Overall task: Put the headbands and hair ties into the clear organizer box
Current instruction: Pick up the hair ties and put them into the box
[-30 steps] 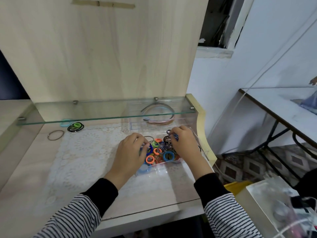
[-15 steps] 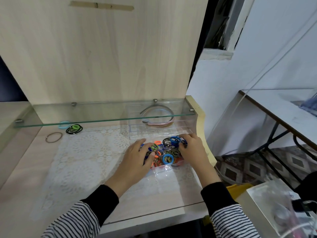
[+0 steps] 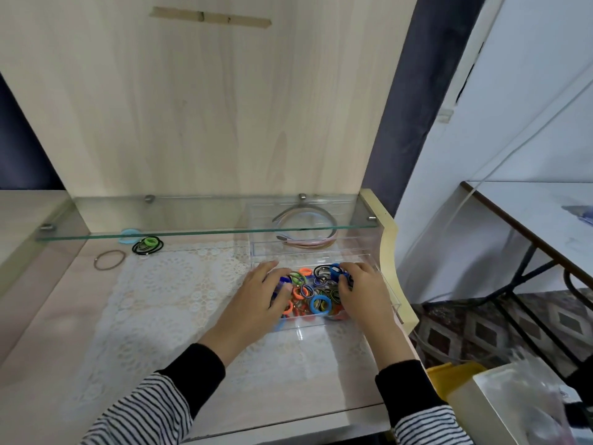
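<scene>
The clear organizer box [image 3: 392, 300] stands at the right end of the wooden desk. Pink and grey headbands [image 3: 308, 244] lie in its far compartment, under the glass shelf. Several coloured hair ties [image 3: 321, 305] fill the near compartment. My left hand [image 3: 256, 300] rests on the ties at the box's left side, fingers spread and fairly straight. My right hand [image 3: 362, 293] is over the right side, its fingers curled round a bunch of dark and blue ties. Green and black ties [image 3: 147, 245], a light blue tie [image 3: 128, 236] and a brown tie [image 3: 109, 259] lie loose at far left.
A glass shelf [image 3: 160, 216] hangs low over the back of the desk. A white lace mat [image 3: 160, 300] covers the desk's middle. A raised cream side panel [image 3: 390, 252] borders the box on the right. A white table [image 3: 529, 220] stands further right.
My right hand has lowered its bunch of ties into the near compartment. My left hand has spread flatter over the ties. The view has tilted slightly.
</scene>
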A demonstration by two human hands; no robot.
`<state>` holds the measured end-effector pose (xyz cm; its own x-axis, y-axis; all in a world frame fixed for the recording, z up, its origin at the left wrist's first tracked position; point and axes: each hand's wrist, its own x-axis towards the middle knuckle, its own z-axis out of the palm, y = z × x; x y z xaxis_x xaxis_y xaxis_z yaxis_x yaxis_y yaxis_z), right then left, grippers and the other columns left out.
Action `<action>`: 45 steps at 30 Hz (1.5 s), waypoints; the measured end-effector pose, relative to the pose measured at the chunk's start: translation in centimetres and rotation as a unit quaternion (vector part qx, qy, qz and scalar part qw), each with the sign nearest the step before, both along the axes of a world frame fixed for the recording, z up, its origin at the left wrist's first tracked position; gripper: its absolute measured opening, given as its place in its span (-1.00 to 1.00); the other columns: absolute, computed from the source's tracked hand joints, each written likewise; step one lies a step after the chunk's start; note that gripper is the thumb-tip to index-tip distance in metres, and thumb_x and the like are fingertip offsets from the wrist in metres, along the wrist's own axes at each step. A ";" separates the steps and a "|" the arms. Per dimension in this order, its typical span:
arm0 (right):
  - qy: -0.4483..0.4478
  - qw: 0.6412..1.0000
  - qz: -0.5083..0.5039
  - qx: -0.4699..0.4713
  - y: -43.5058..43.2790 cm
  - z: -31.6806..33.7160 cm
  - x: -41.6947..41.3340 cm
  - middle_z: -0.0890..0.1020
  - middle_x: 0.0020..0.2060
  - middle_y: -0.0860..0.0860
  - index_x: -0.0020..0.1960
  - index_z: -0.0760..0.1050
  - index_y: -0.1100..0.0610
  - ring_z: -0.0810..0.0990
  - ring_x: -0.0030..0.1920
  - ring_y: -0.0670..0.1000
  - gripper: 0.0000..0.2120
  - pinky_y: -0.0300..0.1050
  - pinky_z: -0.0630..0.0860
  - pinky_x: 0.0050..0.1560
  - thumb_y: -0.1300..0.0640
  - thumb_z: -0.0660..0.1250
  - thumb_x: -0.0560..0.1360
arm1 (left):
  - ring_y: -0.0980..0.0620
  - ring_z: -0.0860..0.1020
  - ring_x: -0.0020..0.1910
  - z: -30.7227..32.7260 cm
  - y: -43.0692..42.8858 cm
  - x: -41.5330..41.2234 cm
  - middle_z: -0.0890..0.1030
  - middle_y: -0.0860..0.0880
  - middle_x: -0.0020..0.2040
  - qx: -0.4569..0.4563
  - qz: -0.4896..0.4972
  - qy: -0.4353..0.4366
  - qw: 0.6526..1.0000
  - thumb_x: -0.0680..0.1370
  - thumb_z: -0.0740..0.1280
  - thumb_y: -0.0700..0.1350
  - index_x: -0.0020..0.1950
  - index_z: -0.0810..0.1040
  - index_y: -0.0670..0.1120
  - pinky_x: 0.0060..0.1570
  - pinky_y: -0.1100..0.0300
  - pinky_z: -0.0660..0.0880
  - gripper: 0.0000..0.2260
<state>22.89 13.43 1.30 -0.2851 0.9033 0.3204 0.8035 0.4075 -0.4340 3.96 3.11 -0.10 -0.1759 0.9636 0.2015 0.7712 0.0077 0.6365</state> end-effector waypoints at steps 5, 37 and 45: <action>0.020 0.999 0.047 0.019 -1.4 1.9 -3.1 0.57 0.14 0.10 0.25 0.50 0.15 0.47 0.16 0.14 -0.68 0.04 0.46 0.14 0.15 0.26 0.51 | 0.10 0.53 0.08 0.4 -1.5 -2.6 0.54 0.13 0.09 0.169 0.085 0.016 0.982 0.63 0.05 0.04 0.13 0.54 0.02 0.08 -0.01 0.49 -0.71; -0.001 0.969 0.243 0.041 -6.3 -3.6 -31.1 0.58 -0.02 0.09 0.05 0.52 0.15 0.51 -0.01 0.16 -0.75 -0.02 0.44 -0.05 0.13 0.19 0.45 | -0.36 0.49 0.20 -4.0 -7.4 -24.6 0.51 -0.36 0.24 -0.049 0.341 0.176 0.922 0.46 0.09 -0.01 0.23 0.51 -0.30 0.16 -0.20 0.48 -0.50; 0.024 0.983 0.184 0.011 -5.3 -3.1 -34.9 0.53 -0.02 0.01 0.05 0.55 -0.02 0.45 0.01 0.11 -0.79 0.00 0.35 -0.06 -0.06 0.27 0.48 | -0.21 0.52 0.21 -3.4 -7.6 -24.0 0.59 -0.22 0.20 0.037 0.377 0.088 0.921 0.51 0.16 -0.11 0.21 0.56 -0.25 0.25 -0.02 0.45 -0.62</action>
